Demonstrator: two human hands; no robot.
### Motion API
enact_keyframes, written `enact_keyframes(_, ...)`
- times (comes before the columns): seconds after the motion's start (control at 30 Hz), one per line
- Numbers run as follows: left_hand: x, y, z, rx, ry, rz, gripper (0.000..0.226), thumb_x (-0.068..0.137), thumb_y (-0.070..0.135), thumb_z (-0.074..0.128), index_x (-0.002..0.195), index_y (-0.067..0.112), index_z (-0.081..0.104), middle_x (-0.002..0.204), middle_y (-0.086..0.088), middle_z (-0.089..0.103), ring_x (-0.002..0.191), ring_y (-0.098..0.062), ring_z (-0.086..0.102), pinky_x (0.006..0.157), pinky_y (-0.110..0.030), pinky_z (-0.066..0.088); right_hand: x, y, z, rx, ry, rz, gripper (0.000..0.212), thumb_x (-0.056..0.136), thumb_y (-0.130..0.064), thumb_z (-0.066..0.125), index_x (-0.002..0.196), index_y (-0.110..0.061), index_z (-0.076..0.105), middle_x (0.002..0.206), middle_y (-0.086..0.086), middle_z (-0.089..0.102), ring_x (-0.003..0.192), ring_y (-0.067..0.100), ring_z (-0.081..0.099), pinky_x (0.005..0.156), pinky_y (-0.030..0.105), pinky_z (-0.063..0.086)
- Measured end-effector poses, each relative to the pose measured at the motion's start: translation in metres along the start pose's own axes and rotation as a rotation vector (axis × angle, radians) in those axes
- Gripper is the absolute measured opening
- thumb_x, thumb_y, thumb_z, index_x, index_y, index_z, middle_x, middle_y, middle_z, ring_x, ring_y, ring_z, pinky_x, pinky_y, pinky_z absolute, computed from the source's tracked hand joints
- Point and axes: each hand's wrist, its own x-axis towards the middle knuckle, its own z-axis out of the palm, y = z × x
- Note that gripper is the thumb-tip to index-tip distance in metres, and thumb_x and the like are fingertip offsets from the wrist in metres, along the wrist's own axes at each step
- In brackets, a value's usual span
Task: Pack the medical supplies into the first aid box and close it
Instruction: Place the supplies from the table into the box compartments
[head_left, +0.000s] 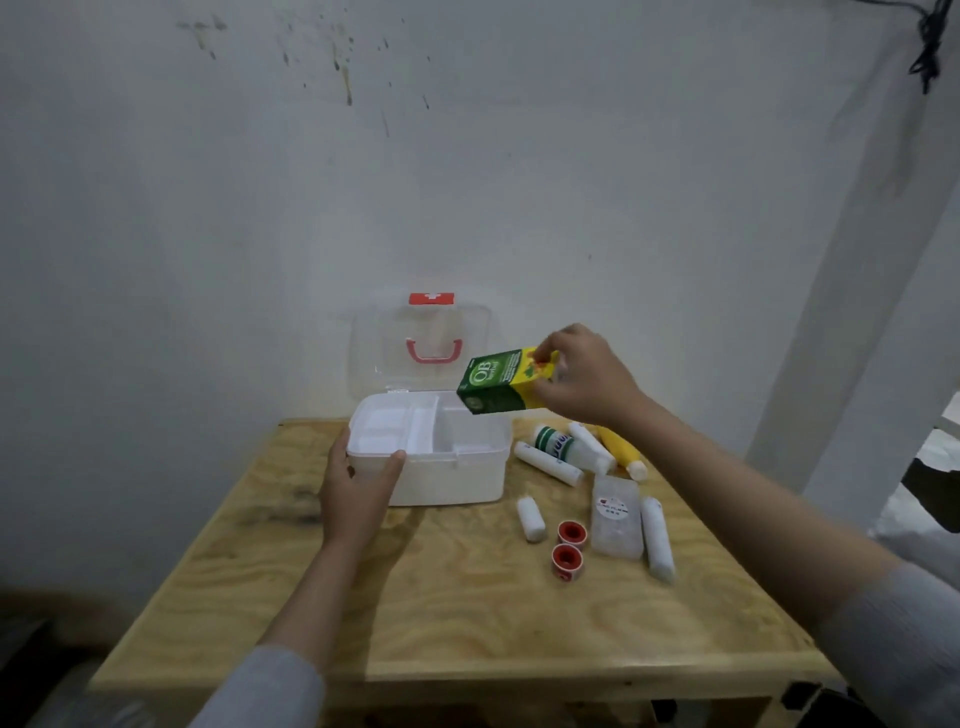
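While the first aid box sits lid-up at the back of the wooden table, left hand grasps its near-left corner, steadying; right hand pinches the yellow end of a green carton, held above the box's right rim. Carton's long axis runs left-right, tilted, green end leading toward the open tray. Remaining supplies: bottles, rolls, tape spools, right of box, nearer the right hand

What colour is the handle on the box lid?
Red, or pinkish-red, on the clear lid's handle; seen in the head view.
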Motion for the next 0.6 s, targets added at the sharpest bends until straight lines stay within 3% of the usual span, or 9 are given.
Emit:
enact_keyframes(0.1, 0.001, -0.002, 0.001, -0.004, 0.005, 0.009, 0.079, 0.074, 0.039, 0.077, 0.142, 0.025, 0.039, 0.141, -0.001, 0.049, 0.124, -0.024, 0.051, 0.097, -0.048, 0.050, 0.022, -0.023, 0.025, -0.177, -0.158, 0.000, 0.034, 0.071, -0.025, 0.063, 0.102, -0.011, 0.062, 0.106, 0.010, 0.052, 0.098, 0.029, 0.048, 0.070, 0.034, 0.045)
enact_keyframes(0.2, 0.002, -0.003, 0.002, -0.008, 0.019, 0.023, 0.077, 0.075, 0.035, 0.078, 0.141, 0.024, 0.041, 0.139, -0.001, 0.050, 0.123, -0.022, 0.051, 0.097, -0.046, 0.050, 0.034, -0.039, 0.053, -0.272, -0.309, 0.018, 0.011, 0.068, -0.017, 0.060, 0.072, -0.011, 0.053, 0.087, 0.008, 0.046, 0.080, 0.026, 0.044, 0.056, 0.028, 0.036)
enact_keyframes(0.27, 0.002, -0.005, 0.003, -0.021, 0.029, 0.028, 0.074, 0.075, 0.032, 0.078, 0.140, 0.023, 0.043, 0.137, 0.000, 0.052, 0.122, -0.021, 0.051, 0.097, -0.044, 0.050, 0.040, -0.041, 0.073, -0.253, -0.401, 0.029, 0.029, 0.067, -0.011, 0.060, 0.055, -0.015, 0.034, 0.066, 0.004, 0.035, 0.063, 0.022, 0.039, 0.046, 0.024, 0.026)
enact_keyframes(0.33, 0.003, -0.006, 0.003, -0.026, 0.041, 0.035, 0.074, 0.074, 0.031, 0.079, 0.139, 0.022, 0.044, 0.136, 0.002, 0.053, 0.122, -0.020, 0.052, 0.097, -0.042, 0.050, 0.042, -0.039, 0.089, -0.207, -0.458, 0.057, 0.034, 0.068, -0.006, 0.058, 0.052, -0.013, 0.030, 0.056, 0.004, 0.028, 0.053, 0.021, 0.032, 0.043, 0.024, 0.022)
enact_keyframes(0.43, 0.002, -0.006, 0.003, -0.025, 0.058, 0.052, 0.074, 0.074, 0.029, 0.079, 0.139, 0.020, 0.044, 0.137, 0.002, 0.052, 0.122, -0.019, 0.051, 0.094, -0.032, 0.051, 0.045, -0.030, 0.109, -0.140, -0.507, 0.145, 0.010, 0.069, -0.005, 0.061, 0.064, 0.003, 0.057, 0.061, 0.012, 0.047, 0.057, 0.020, 0.040, 0.049, 0.026, 0.032)
enact_keyframes(0.5, 0.001, -0.005, 0.004, -0.018, 0.061, 0.058, 0.073, 0.075, 0.027, 0.079, 0.139, 0.019, 0.044, 0.137, 0.002, 0.052, 0.121, -0.018, 0.050, 0.086, -0.021, 0.049, 0.047, -0.026, 0.120, -0.115, -0.541, 0.163, 0.028, 0.070, -0.006, 0.063, 0.093, 0.010, 0.066, 0.087, 0.027, 0.065, 0.070, 0.028, 0.056, 0.059, 0.034, 0.046)
enact_keyframes(0.53, 0.001, -0.004, 0.005, -0.014, 0.057, 0.059, 0.073, 0.075, 0.027, 0.079, 0.139, 0.019, 0.044, 0.136, 0.002, 0.052, 0.119, -0.017, 0.050, 0.083, -0.018, 0.048, 0.048, -0.024, 0.125, -0.110, -0.544, 0.145, 0.033, 0.072, -0.005, 0.063, 0.101, 0.009, 0.066, 0.101, 0.027, 0.067, 0.082, 0.033, 0.062, 0.068, 0.039, 0.052)
enact_keyframes(0.6, 0.002, -0.004, 0.005, -0.015, 0.051, 0.055, 0.072, 0.075, 0.026, 0.079, 0.139, 0.020, 0.045, 0.135, 0.002, 0.051, 0.117, -0.015, 0.050, 0.080, -0.016, 0.047, 0.050, -0.021, 0.133, -0.133, -0.545, 0.112, 0.031, 0.076, -0.005, 0.061, 0.104, 0.007, 0.066, 0.106, 0.024, 0.067, 0.095, 0.034, 0.063, 0.079, 0.039, 0.054)
